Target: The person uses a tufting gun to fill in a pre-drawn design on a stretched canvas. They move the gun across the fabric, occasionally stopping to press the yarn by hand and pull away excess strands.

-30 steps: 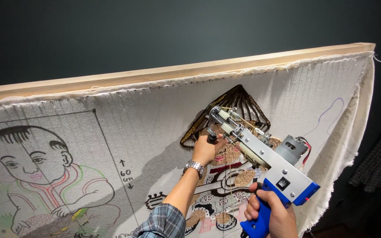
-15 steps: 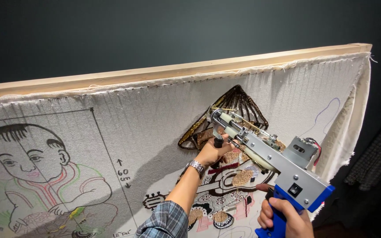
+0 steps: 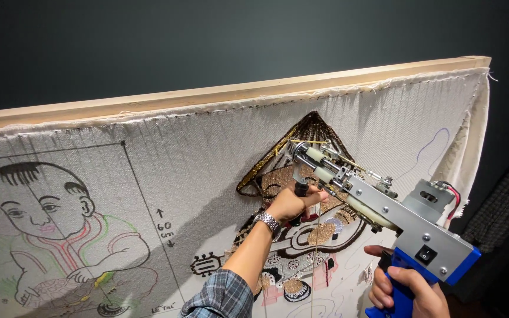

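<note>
A blue and silver tufting gun [image 3: 407, 227] points its needle tip at a brown and gold tufted hat shape [image 3: 301, 150] on a white cloth [image 3: 195, 176] stretched on a wooden frame [image 3: 237, 91]. My left hand [image 3: 294, 201], with a metal wristwatch, grips the gun's black front handle close to the cloth. My right hand [image 3: 407, 292] is wrapped around the blue rear grip at the bottom right. A thin yarn strand runs along the gun's top.
A drawn child figure [image 3: 54, 229] with coloured outlines fills the cloth's left part. A partly tufted figure [image 3: 301, 253] sits under the hat shape. A dark wall lies behind the frame. The cloth's right edge [image 3: 472, 141] hangs loose beside a dark mesh object [image 3: 502, 206].
The gun and both hands have shifted slightly right and down in view. The tip stays at the hat shape on the cloth.
</note>
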